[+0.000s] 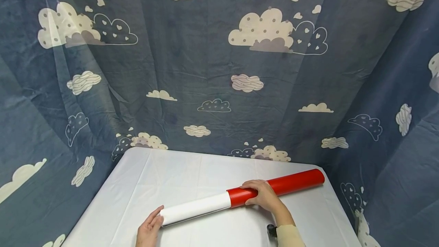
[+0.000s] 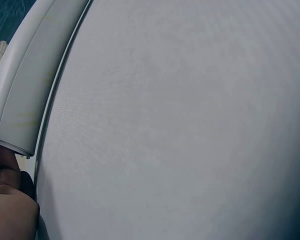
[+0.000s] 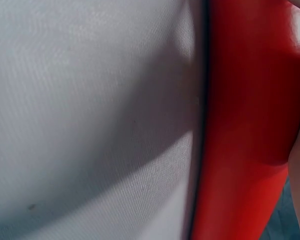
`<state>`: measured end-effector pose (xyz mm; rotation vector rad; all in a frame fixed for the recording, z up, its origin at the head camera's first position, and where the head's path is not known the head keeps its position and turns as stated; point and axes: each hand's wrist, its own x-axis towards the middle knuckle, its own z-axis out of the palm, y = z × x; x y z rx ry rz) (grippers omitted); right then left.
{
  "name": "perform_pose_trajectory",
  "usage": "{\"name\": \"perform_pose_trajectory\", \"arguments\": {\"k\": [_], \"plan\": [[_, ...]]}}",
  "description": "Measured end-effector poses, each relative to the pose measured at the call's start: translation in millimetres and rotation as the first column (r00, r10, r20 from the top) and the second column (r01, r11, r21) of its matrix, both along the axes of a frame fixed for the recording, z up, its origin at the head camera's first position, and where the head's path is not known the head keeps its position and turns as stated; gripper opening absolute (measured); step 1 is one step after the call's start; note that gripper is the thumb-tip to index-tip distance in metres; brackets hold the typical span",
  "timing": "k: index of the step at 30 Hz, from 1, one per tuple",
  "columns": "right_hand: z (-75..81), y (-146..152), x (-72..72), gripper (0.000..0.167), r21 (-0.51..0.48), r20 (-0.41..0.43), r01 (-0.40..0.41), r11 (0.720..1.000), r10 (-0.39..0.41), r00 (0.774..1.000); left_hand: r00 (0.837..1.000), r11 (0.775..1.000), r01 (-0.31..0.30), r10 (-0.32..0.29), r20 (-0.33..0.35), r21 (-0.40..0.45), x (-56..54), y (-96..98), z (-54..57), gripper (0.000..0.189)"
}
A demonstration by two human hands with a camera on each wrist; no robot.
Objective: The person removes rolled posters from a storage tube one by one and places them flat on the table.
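A long roll lies slantwise over the table, made of a white tube (image 1: 195, 208) on the left and a red tube (image 1: 298, 181) on the right, the white running into the red one's end. My left hand (image 1: 149, 228) holds the white tube's left end, with fingers and thumb at its rim. In the left wrist view, fingers (image 2: 9, 167) reach under the rim of the white tube (image 2: 30, 85). Across the red tube near the join, my right hand (image 1: 263, 195) grips with thumb on the near side and fingers over the top. The right wrist view shows the red tube (image 3: 245, 120) close up.
The table (image 1: 164, 170) has a white cover. A dark blue curtain (image 1: 205, 64) with cloud prints hangs behind it and on both sides. Near the right sleeve (image 1: 289, 236) is a small black device (image 1: 271, 230) at the wrist.
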<state>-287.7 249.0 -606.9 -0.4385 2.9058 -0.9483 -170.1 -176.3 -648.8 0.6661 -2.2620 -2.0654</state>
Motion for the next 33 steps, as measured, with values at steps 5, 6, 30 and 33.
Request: {"name": "perform_pose_trajectory", "arguments": {"k": [5, 6, 30, 33], "plan": [[-0.5, 2, -1.6, 0.056, -0.005, 0.019, 0.017, 1.000, -0.017, 1.000, 1.000, 1.000, -0.004, 0.004, -0.003, 0.005, -0.6, -0.3, -0.8, 0.059], [-0.4, 2, -1.8, 0.056, -0.006, 0.020, 0.017, 1.000, -0.016, 1.000, 1.000, 1.000, -0.002, 0.002, -0.006, 0.008, -0.6, -0.4, -0.8, 0.059], [-0.7, 6, -2.3, 0.055, -0.009, 0.049, 0.032, 0.999, -0.032, 0.998, 1.000, 0.999, -0.013, 0.013, 0.005, -0.046, 1.6, -12.5, 0.8, 0.055], [-0.3, 5, -3.5, 0.055, -0.006, 0.049, 0.033, 0.999, -0.033, 0.998, 1.000, 0.999, -0.013, 0.013, 0.000, -0.047, 1.0, -13.5, 0.8, 0.055]]}}
